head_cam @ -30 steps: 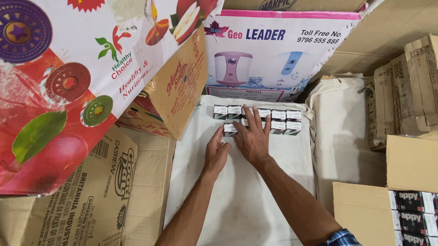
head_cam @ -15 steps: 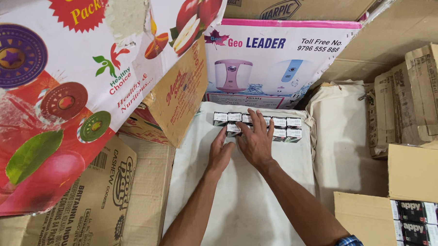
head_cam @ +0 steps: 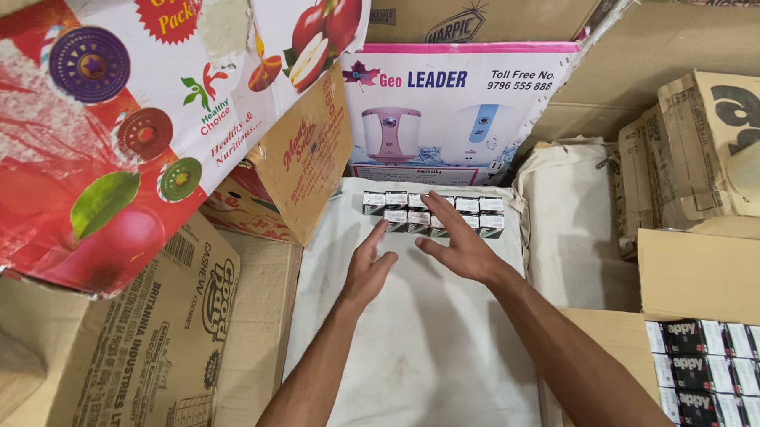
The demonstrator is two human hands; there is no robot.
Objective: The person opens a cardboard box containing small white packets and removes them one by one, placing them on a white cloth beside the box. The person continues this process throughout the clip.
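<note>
Both hands pulled back off the small boxes [head_cam: 430, 214] since half a second ago. Boxes sit in two rows at the white cloth's [head_cam: 426, 341] far edge, long axis left-right. Right hand [head_cam: 456, 241] nearer, fingers spread flat over the front row, grip wide, holding nothing. Left hand [head_cam: 368, 268] just short, open. Bare cloth toward the person; cartons [head_cam: 148, 332] crowd both sides

Stacked cardboard cartons [head_cam: 148, 340] all around (some printed), white cloth [head_cam: 425, 358], even light
</note>
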